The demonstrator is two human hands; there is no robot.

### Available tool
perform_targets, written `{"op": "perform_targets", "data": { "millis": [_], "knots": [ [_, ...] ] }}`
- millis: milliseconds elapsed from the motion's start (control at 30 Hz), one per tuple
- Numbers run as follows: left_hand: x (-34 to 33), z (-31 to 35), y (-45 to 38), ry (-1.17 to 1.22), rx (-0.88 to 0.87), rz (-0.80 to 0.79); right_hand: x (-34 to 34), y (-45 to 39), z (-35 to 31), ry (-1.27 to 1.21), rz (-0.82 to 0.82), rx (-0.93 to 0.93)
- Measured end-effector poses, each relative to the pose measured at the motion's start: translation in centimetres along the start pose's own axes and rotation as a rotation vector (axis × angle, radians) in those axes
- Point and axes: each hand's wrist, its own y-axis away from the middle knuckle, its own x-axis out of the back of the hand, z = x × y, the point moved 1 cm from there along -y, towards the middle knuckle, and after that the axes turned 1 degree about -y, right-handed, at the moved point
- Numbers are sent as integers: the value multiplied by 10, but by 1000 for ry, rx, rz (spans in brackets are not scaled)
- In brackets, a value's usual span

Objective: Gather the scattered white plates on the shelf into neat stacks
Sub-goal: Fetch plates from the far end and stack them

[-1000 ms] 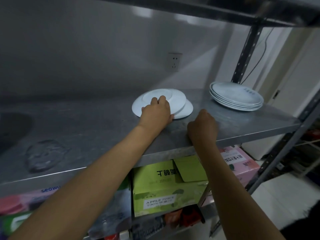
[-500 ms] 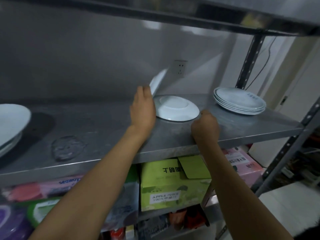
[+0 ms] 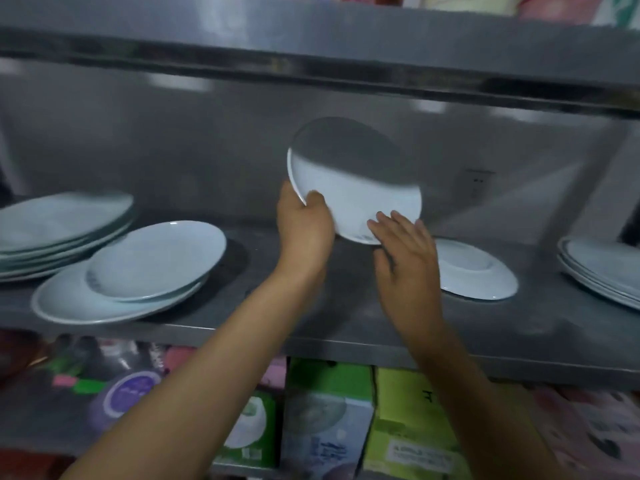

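My left hand (image 3: pixel 304 226) grips the left rim of a white plate (image 3: pixel 356 188), lifted off the metal shelf (image 3: pixel 311 327) and tilted up on edge. Fingers spread, my right hand (image 3: pixel 405 258) touches that plate's lower right rim. An upside-down white plate (image 3: pixel 474 271) lies flat on the shelf just right of my hands. At the left, a small plate (image 3: pixel 156 258) rests in a larger one (image 3: pixel 79 306), with a stack of plates (image 3: pixel 59 223) behind them. Another stack (image 3: pixel 602 268) sits at the far right edge.
The upper shelf (image 3: pixel 311 64) hangs low over the lifted plate. A wall socket (image 3: pixel 479 178) is on the back wall. Below the shelf stand green cartons (image 3: pixel 408 438) and other packaged goods (image 3: pixel 128 396).
My left hand has raised the plate higher and turned it up on edge. My right hand left the shelf's front edge and came up to the plate. The view swung left, showing the left stacks.
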Motion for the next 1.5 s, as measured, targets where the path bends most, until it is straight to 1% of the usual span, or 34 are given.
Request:
{"op": "perform_targets", "data": {
  "millis": [100, 200, 300, 367, 400, 467, 533, 600, 733, 833, 967, 1200, 1333, 1400, 1467, 1500],
  "knots": [
    [37, 18, -12, 30, 54, 8, -20, -17, -27, -17, 15, 121],
    [78, 33, -24, -62, 23, 36, -43, -26, -57, -43, 13, 220],
    [118, 46, -35, -158, 28, 22, -65, -29, -88, -147, 9, 244],
    [150, 55, -42, -272, 9, 51, -76, -30, -110, -209, 3, 242],
    [166, 59, -44, -328, -29, 80, -81, -30, -121, -228, -10, 245],
    [196, 67, -46, -484, -118, 143, -90, -28, -142, -256, -54, 267],
    [224, 74, -44, -619, -167, 200, -97, -25, -162, -278, -111, 312],
    [250, 76, -44, -696, -165, 241, -102, -23, -177, -277, -188, 352],
    [288, 78, -43, -797, -142, 273, -109, -17, -193, -253, -355, 366],
    [302, 77, -42, -852, -147, 244, -111, -11, -199, -202, -460, 371],
    [308, 74, -42, -922, -166, 150, -122, -5, -203, -136, -571, 368],
    [311, 62, -42, -1166, -279, -34, -129, 0, -208, -142, -620, 300],
    [311, 57, -40, -1250, -319, -142, -130, 0, -213, -190, -708, 290],
    [308, 53, -39, -1259, -339, -187, -130, 0, -214, -217, -753, 241],
    [302, 51, -36, -1247, -349, -217, -128, 0, -215, -232, -732, 183],
    [297, 51, -34, -1234, -355, -225, -125, 0, -215, -233, -692, 158]
  ]
}}
